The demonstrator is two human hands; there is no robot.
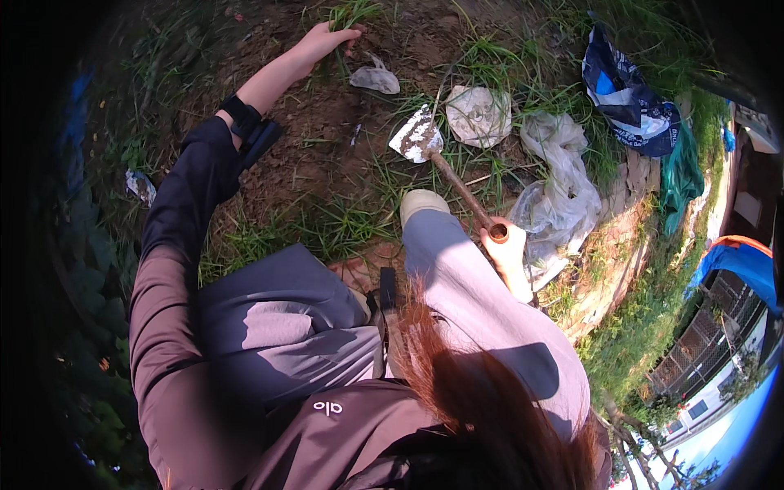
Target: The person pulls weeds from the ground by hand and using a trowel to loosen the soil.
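My left hand point(333, 39) reaches far forward to the top of the view. Its fingers are closed around a tuft of green grass point(353, 13) at the bare soil. On the right, beside my knee, my right hand point(511, 251) grips the brown handle of a small shovel point(461, 188). The hollow end of the handle points up toward me. Its pointed metal blade, bright with sunlight and smeared with dirt, rests on the ground ahead of my shoe. A flat pale stone point(479, 117) lies just right of the blade.
A small grey stone or scrap point(376, 77) lies near my left hand. Crumpled clear plastic point(563, 196) spreads right of the shovel. Beyond it are a dark blue printed bag point(629, 98) and a green bag point(682, 175). Grass borders the soil, and a brick edge runs along the right.
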